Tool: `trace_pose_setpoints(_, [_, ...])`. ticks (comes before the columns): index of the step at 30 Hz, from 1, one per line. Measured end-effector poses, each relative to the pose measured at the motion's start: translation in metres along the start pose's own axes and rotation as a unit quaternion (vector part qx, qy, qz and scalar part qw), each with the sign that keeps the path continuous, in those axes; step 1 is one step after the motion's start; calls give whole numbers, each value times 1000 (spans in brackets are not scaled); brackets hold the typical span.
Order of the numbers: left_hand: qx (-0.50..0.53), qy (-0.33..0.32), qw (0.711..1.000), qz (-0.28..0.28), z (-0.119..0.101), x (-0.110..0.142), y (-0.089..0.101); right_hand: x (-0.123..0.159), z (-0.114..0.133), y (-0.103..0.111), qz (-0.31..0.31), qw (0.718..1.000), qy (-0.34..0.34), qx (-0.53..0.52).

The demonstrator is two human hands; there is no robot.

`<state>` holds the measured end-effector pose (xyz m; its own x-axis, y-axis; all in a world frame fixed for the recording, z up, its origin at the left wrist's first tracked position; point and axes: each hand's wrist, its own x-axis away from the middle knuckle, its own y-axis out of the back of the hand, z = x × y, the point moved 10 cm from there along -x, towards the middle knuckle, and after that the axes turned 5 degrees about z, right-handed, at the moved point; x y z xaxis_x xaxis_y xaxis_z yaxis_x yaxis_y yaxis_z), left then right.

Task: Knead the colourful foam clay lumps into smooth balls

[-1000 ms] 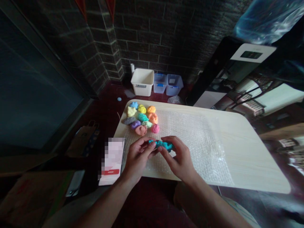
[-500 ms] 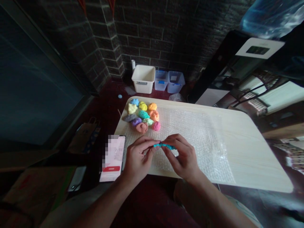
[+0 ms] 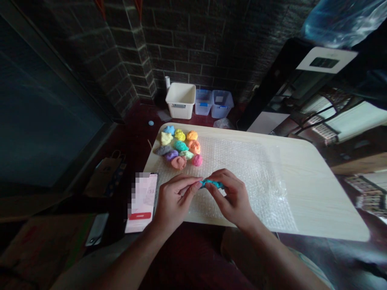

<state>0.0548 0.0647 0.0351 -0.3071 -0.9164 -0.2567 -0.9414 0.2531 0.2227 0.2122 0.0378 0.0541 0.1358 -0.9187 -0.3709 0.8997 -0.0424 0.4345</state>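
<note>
A small lump of teal clay [image 3: 211, 184] is pinched between both my hands over a sheet of bubble wrap [image 3: 242, 173] on a pale wooden table [image 3: 317, 193]. My left hand [image 3: 173, 203] grips its left end with thumb and fingers closed. From the other side my right hand [image 3: 232, 199] holds the right end, fingers curled round it. Several coloured clay lumps [image 3: 179, 149] lie in a cluster at the table's far left corner, beyond my left hand.
A phone [image 3: 142, 201] stands at the table's left edge beside my left hand. On the floor by the brick wall sit a white bin [image 3: 180, 100] and two clear boxes [image 3: 214, 104]. A paper bag [image 3: 109, 175] lies at left. Dark furniture stands at right.
The teal clay has been squeezed from a longer strip into a shorter lump between my fingers. Both hands stay in the same spot; the view shifted slightly.
</note>
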Motion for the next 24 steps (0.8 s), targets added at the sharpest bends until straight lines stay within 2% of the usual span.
trace_pose_setpoints(3, [-13, -8, 1000, -11, -3, -2, 4, 1, 4, -5, 14, 1000, 10, 5])
trace_pose_setpoints(6, [9, 18, 1000, -12, 4, -3, 5, 2, -1, -9, 23, 1000, -4, -11])
trace_pose_setpoints(8, [68, 61, 996, -12, 17, -2, 3, 3, -12, -11, 22, 998, -42, -41])
trace_pose_setpoints(11, [176, 119, 977, -19, 35, -2, -4, 7, -38, -15, 10, 984, -138, -117])
trace_pose_setpoints(14, [217, 136, 966, -28, 40, -2, -7, 11, -53, -17, -9, 967, -187, -175])
trace_pose_setpoints(22, [184, 140, 973, -26, 41, 0, -6, 5, -36, -16, 24, 985, -119, -123])
trace_pose_setpoints(24, [183, 143, 972, -23, 44, 2, -9, 6, -36, -17, 31, 987, -124, -102])
